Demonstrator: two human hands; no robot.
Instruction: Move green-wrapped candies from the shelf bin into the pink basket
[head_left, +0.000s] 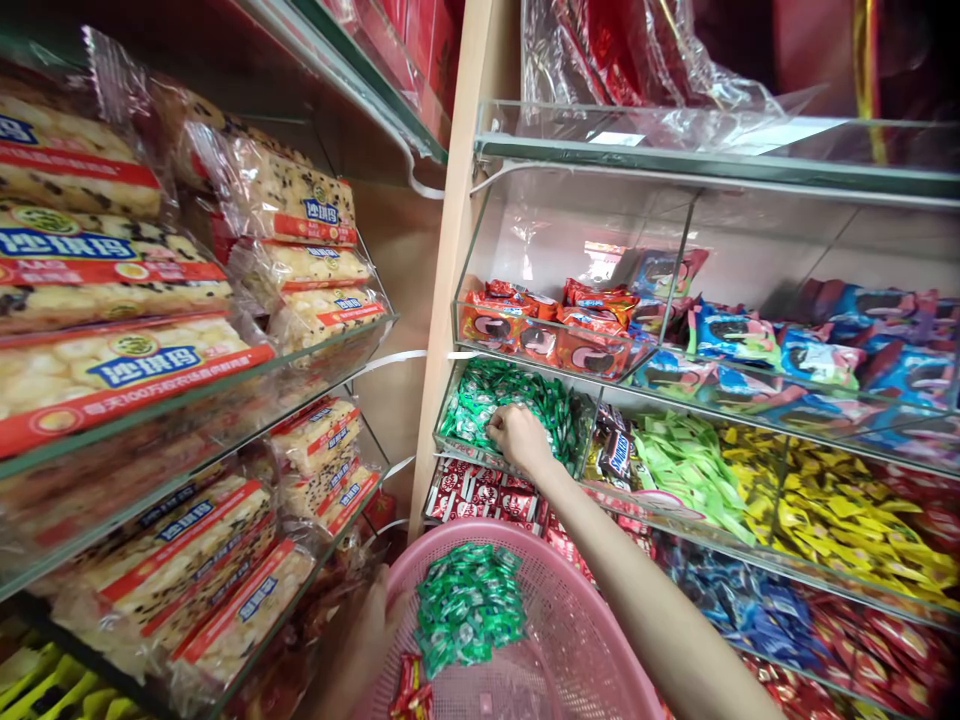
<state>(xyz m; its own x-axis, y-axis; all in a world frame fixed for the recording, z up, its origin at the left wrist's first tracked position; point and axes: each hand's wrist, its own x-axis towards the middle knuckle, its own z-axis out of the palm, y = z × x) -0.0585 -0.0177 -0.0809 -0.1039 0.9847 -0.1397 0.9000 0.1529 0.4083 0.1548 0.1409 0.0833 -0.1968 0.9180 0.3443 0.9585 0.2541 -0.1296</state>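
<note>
The right arm stretches in from five o'clock, its bare wrist bent slightly, the right hand (517, 435) near the center with fingers curled under. Down at seven o'clock the left hand (386, 615) is blurred, its forearm running low, fingers hard to make out.

There are one left hand (373, 612), one right hand (521, 435), one pink mesh basket (589, 625), one wooden post (452, 240) and one readable Snickers wrapper (616, 454). The basket holds one heap of green-wrapped candies (471, 606); these, like the yellow-wrapped candies (847, 510), are too many to count.
</note>
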